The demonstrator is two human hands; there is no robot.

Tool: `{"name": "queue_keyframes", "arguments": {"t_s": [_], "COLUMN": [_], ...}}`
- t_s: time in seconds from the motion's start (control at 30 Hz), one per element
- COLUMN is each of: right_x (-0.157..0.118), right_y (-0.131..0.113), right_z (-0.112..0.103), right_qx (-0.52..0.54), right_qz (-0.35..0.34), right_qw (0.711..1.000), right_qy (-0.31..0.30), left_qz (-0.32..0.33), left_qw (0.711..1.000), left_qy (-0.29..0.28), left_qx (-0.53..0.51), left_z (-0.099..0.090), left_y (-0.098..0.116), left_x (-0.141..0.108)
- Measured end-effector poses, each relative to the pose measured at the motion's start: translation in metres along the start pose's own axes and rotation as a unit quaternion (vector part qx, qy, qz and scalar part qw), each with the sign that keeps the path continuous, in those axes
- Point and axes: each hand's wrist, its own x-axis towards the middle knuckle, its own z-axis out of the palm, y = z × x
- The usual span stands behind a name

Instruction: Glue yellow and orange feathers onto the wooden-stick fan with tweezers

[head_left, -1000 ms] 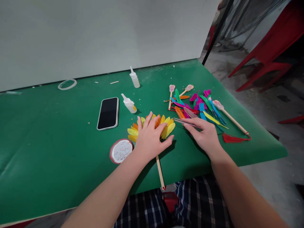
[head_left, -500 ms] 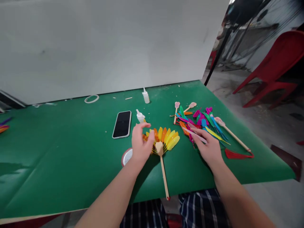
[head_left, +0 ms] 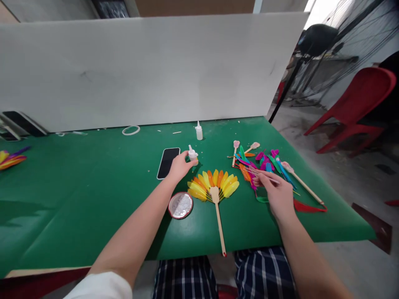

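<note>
Our left hand (head_left: pixel 180 167) gripped the white bottle (head_left: pixel 193 155); our right hand (head_left: pixel 279 196) pinched the tweezers (head_left: pixel 268 178). The feather fan (head_left: pixel 214 192) lay flat, five o'clock from the bottle; a loose hold could have dropped it there.

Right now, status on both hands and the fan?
Left hand around nearer squeeze bottle. Right hand holding tweezers by loose feathers. Feather fan flat, untouched; red-rimmed dish close at left, nothing across fan.

glossy green tabletop (head_left: pixel 102 199), pale wooden fan handle (head_left: pixel 220 226)
</note>
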Motion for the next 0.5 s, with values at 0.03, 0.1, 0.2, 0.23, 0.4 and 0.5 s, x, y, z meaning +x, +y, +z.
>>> {"name": "queue_keyframes", "arguments": {"t_s": [0.03,0.1,0.2,0.23,0.4,0.5], "right_x": [0.002,0.008,0.02,0.024,0.032,0.023], "right_y": [-0.002,-0.009,-0.025,-0.031,-0.052,-0.064], "right_z": [0.002,0.008,0.031,0.043,0.114,0.129], "right_qx": [-0.006,-0.01,0.042,0.03,-0.091,-0.085], "right_qz": [-0.009,-0.034,-0.093,-0.09,0.01,0.037], "right_qw": [1.0,0.999,0.993,0.991,0.95,0.925], "right_qy": [0.002,0.002,-0.052,-0.09,-0.298,-0.367], "left_qz": [0.002,0.005,0.016,0.02,0.055,0.066], "left_qw": [1.0,1.0,1.0,1.0,0.998,0.997], "left_qy": [0.003,0.009,0.016,0.019,0.028,0.032], "left_qx": [0.003,0.005,0.008,0.011,0.022,0.022], "left_z": [0.001,0.003,0.003,0.003,-0.001,-0.008], "left_y": [0.001,0.001,0.001,0.002,0.008,0.01], "left_x": [0.0,-0.002,-0.004,-0.005,-0.006,-0.007]}}
